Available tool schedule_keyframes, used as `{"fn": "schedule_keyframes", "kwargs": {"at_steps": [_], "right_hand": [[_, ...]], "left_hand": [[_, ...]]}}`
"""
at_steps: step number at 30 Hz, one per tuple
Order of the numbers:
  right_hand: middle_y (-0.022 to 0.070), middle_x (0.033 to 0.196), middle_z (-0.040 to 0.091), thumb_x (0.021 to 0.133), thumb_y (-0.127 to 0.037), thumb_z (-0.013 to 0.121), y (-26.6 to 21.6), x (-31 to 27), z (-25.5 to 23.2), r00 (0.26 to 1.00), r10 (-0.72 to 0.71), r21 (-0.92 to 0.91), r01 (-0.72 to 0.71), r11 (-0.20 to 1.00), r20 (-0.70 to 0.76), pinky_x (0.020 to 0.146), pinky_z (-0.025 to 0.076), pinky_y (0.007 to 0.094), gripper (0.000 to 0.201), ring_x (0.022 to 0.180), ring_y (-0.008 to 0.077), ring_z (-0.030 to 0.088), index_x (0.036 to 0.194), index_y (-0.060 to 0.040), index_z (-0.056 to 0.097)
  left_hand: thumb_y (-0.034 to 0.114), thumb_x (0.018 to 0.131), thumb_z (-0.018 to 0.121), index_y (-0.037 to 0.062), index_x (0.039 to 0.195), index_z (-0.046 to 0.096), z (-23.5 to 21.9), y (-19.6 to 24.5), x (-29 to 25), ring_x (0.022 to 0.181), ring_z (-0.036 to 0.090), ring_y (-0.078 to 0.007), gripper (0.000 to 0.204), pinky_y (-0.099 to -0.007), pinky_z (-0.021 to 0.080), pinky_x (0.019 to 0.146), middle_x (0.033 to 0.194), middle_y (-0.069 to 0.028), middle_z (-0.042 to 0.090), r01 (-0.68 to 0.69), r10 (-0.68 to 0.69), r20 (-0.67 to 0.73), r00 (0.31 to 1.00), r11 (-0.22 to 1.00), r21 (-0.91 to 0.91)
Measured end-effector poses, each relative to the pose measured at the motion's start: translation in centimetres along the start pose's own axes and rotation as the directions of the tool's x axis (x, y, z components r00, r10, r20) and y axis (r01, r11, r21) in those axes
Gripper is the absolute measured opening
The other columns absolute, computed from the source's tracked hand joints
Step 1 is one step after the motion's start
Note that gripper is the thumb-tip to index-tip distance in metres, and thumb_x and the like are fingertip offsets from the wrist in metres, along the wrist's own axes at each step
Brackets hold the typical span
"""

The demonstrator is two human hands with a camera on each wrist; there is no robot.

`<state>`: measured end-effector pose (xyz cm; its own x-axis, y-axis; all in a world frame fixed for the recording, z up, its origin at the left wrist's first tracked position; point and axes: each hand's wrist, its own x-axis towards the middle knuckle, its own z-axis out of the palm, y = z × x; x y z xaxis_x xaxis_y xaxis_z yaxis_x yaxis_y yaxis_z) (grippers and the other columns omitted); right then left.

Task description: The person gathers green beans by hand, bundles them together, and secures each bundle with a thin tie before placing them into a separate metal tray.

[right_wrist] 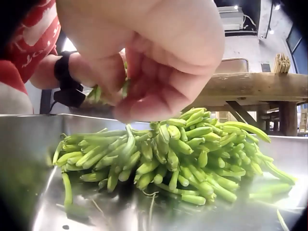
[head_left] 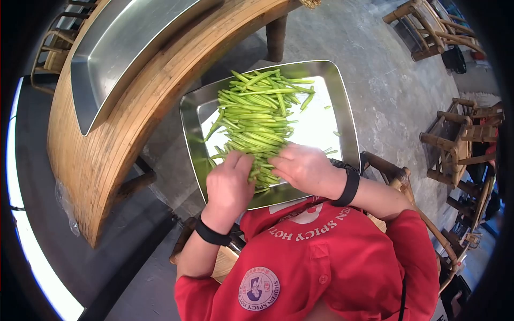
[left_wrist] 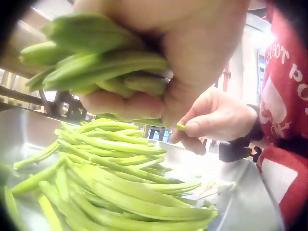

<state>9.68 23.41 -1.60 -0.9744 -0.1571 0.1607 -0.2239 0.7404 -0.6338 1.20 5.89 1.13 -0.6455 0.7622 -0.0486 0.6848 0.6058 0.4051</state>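
Note:
Long green beans lie in a heap in a metal tray. Over the near end of the heap, my left hand grips a bunch of beans, its fingers curled round them in the left wrist view. My right hand is beside it; in that same wrist view its thumb and finger pinch a small green bean end. Seen from the right wrist, the right hand has curled fingers above the bean tips, with the other hand behind it.
A curved wooden table at the left carries an empty-looking metal trough. Bamboo chairs stand at the right. Small bean scraps lie on the tray's right side.

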Motion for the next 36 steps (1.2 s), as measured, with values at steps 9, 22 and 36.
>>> {"fn": "schedule_keyframes", "kwargs": {"at_steps": [9,22,36], "right_hand": [[0.0083,0.069,0.051,0.071,-0.008,0.057,-0.4,-0.4,-1.2,0.99,-0.061,0.022,0.058,0.998,0.126,0.054,0.047,0.0354,0.008,0.067,0.0258,0.056,0.077,-0.0045,0.054],[0.0118,0.069,0.055,0.077,-0.001,0.061,-0.5,0.9,-0.5,0.945,0.078,0.213,-0.009,0.977,-0.317,0.054,0.045,0.0356,0.011,0.064,0.0284,0.056,0.088,0.0003,0.06],[0.0098,0.078,0.062,0.083,-0.004,0.06,1.3,-0.4,-4.7,0.971,0.013,0.512,-0.137,0.848,0.239,0.062,0.046,0.0328,0.011,0.07,0.0265,0.059,0.093,-0.003,0.063]], "left_hand": [[0.012,0.07,0.072,0.0069,0.087,0.064,1.3,2.3,-1.5,0.064,0.06,-0.0287,0.019,-0.0337,0.049,0.056,0.076,-0.0086,0.06,0.098,-0.093,0.032,0.995,0.962,-0.254],[0.009,0.082,0.065,-0.0016,0.094,0.063,2.4,4.0,-0.1,0.071,0.055,-0.0073,0.016,-0.0238,0.046,0.064,0.077,-0.0065,0.064,0.298,-0.43,0.13,0.894,0.35,-0.888],[0.01,0.081,0.062,0.0023,0.096,0.063,-0.3,1.2,-0.2,0.069,0.059,-0.0159,0.017,-0.0269,0.046,0.068,0.078,-0.0098,0.064,0.432,0.04,0.513,0.857,0.488,-0.759]]}}
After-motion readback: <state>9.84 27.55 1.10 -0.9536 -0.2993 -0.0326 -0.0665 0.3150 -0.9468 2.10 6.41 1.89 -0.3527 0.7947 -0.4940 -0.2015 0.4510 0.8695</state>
